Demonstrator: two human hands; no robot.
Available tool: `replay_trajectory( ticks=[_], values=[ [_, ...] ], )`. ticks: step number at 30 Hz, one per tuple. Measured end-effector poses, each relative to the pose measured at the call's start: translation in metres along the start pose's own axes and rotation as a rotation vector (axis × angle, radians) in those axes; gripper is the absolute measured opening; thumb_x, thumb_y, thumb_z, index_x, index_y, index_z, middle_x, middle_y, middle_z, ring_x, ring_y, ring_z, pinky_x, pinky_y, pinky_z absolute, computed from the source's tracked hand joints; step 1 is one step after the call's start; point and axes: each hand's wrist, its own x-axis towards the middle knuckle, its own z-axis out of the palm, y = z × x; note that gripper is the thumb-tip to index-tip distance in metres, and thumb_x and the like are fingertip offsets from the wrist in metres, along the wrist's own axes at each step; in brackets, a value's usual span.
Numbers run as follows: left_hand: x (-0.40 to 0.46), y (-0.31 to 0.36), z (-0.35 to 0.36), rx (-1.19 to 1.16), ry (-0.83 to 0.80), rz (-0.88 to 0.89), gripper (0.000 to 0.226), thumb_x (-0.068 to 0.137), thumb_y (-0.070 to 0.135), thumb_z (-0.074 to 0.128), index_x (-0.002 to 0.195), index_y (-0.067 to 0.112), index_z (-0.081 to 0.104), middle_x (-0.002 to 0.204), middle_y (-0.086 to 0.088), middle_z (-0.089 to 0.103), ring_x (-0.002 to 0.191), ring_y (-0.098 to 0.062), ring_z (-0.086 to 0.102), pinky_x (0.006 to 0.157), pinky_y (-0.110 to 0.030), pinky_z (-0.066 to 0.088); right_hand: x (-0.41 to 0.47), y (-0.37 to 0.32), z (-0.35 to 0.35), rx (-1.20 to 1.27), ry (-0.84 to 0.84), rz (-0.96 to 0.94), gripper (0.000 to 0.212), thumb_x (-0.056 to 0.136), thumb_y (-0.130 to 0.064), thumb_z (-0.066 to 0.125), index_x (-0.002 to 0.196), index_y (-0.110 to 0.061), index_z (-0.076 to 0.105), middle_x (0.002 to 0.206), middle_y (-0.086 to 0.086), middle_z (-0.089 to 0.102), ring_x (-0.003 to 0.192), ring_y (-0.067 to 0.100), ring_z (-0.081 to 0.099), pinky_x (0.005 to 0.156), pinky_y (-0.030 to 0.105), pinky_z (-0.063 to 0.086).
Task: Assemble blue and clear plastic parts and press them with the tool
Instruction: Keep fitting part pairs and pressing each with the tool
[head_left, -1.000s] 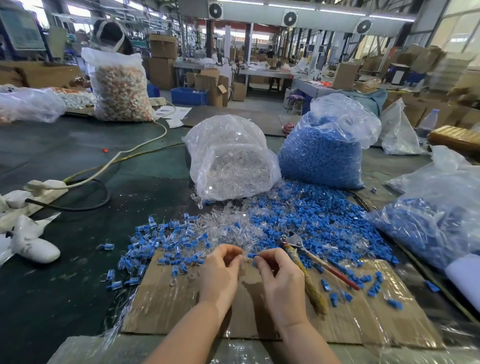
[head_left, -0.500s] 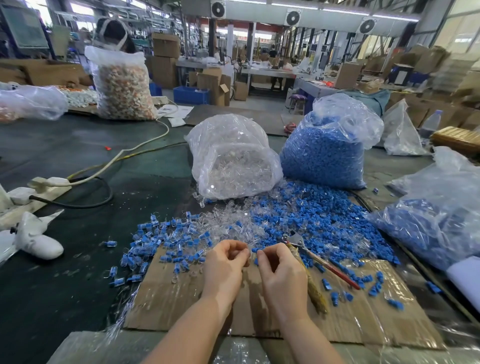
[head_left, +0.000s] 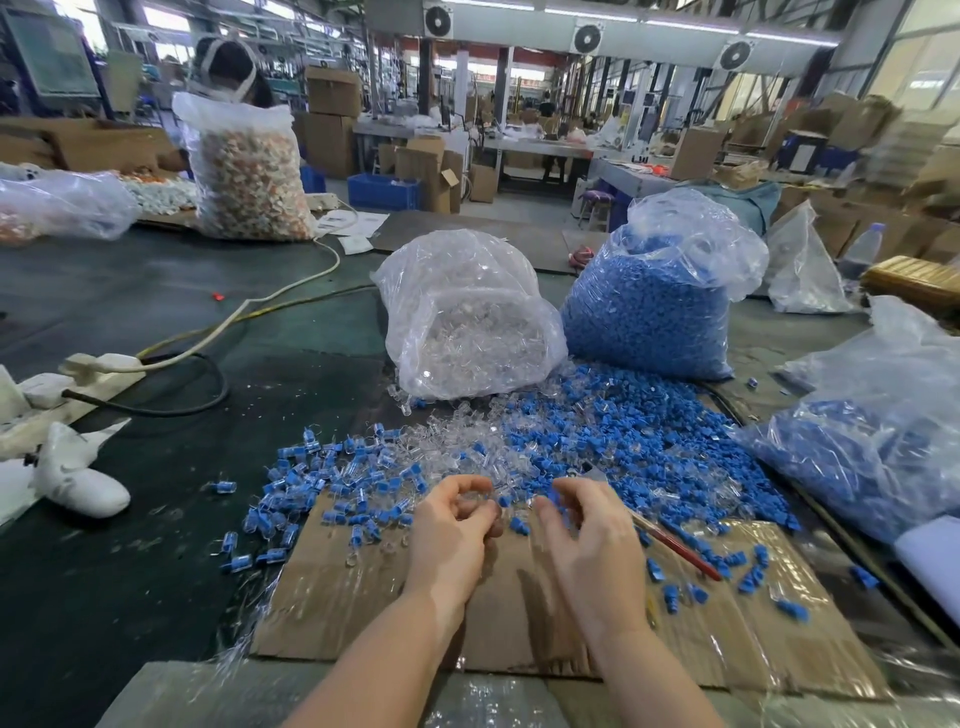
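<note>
Both hands (head_left: 524, 525) apart, pinching small parts; finished pieces (head_left: 322, 493) heaped left of cardboard (head_left: 519, 613), loose heap (head_left: 623, 431) remaining, pliers (head_left: 670, 540) untouched.

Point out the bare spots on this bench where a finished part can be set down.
Free: the cardboard sheet below the left hand, and the dark mat between the white glove and the assembled pieces. Crowded: everything ahead of the hands, up to the clear bag and the blue bag.
</note>
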Motion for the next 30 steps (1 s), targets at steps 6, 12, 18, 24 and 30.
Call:
replay_trajectory(
  ticks=[6,12,18,24,30],
  values=[
    [0.004,0.002,-0.003,0.006,0.012,0.003,0.02,0.091,0.001,0.051,0.099,0.014,0.063,0.084,-0.009,0.064,0.067,-0.011,0.06,0.06,-0.02,0.052,0.013,0.03,-0.016,-0.682,-0.284,0.374,0.071,0.091,-0.062,0.029,0.146,-0.018,0.018,0.148,0.011,0.031,0.136,0.028,0.027,0.111,0.048,0.019],
    [0.007,-0.001,-0.002,0.026,0.035,0.013,0.022,0.091,0.001,0.052,0.094,0.022,0.061,0.077,-0.007,0.065,0.067,-0.013,0.063,0.062,-0.022,0.054,0.016,0.043,-0.015,-0.785,-0.42,0.43,0.082,0.089,-0.068,0.027,0.15,-0.019,0.002,0.153,0.008,0.023,0.14,0.028,0.02,0.111,0.055,0.008],
    [0.009,0.0,-0.001,-0.041,0.029,-0.026,0.018,0.089,0.0,0.052,0.095,0.013,0.063,0.088,-0.01,0.066,0.07,-0.011,0.066,0.063,-0.018,0.055,0.014,0.038,-0.015,-0.848,-0.272,0.217,0.04,0.097,-0.041,0.033,0.126,-0.013,0.038,0.127,0.008,0.048,0.113,0.025,0.045,0.091,0.033,0.042],
    [0.015,0.002,-0.002,-0.124,0.065,-0.046,0.015,0.088,-0.001,0.055,0.093,0.009,0.064,0.088,-0.01,0.065,0.07,-0.012,0.067,0.062,-0.018,0.056,0.019,0.012,-0.023,-0.419,-0.376,0.107,0.03,0.099,-0.04,0.03,0.096,-0.016,0.047,0.094,0.001,0.051,0.088,0.015,0.049,0.074,0.027,0.04],
    [0.022,0.008,-0.003,-0.114,0.096,-0.061,0.014,0.088,-0.001,0.055,0.09,0.01,0.064,0.085,-0.01,0.066,0.069,-0.012,0.067,0.063,-0.022,0.057,0.018,-0.018,-0.03,0.334,-0.73,0.42,0.028,0.094,-0.026,0.047,0.068,-0.016,0.045,0.057,-0.004,0.04,0.051,0.012,0.036,0.055,0.027,0.031]
  ],
)
